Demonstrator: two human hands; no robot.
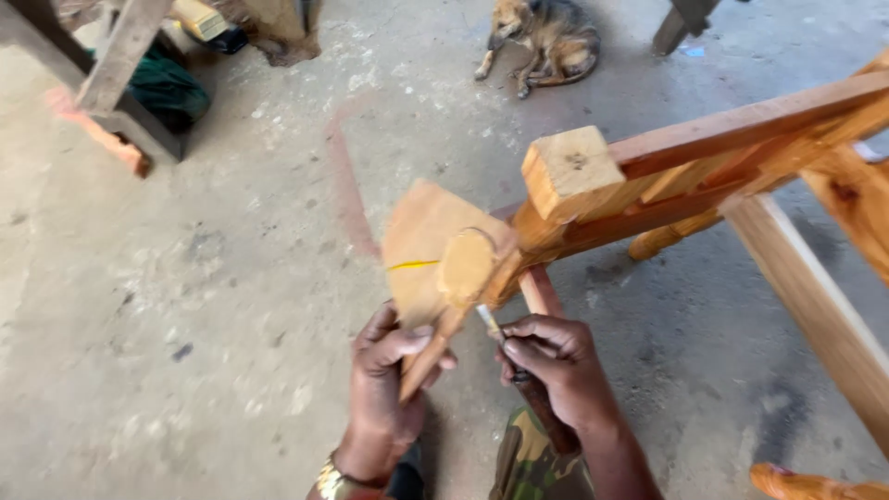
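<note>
Head view shows us working low over the concrete floor [185,306]. Our left hand [384,389] is closed around a thin wooden piece [428,356] under the flat board [421,245]; our right hand [556,366] grips a small metal-tipped tool [489,321] aimed at the round wooden end [466,267] of the frame [704,157]. That end looks partly worked; the board carries a yellow line. Farther off, a dog [546,37] lies well apart, nothing blocking us.

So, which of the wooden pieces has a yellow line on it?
The flat wooden board held by the left hand, nearest the camera. The frame beams to its right show no yellow line.
</note>
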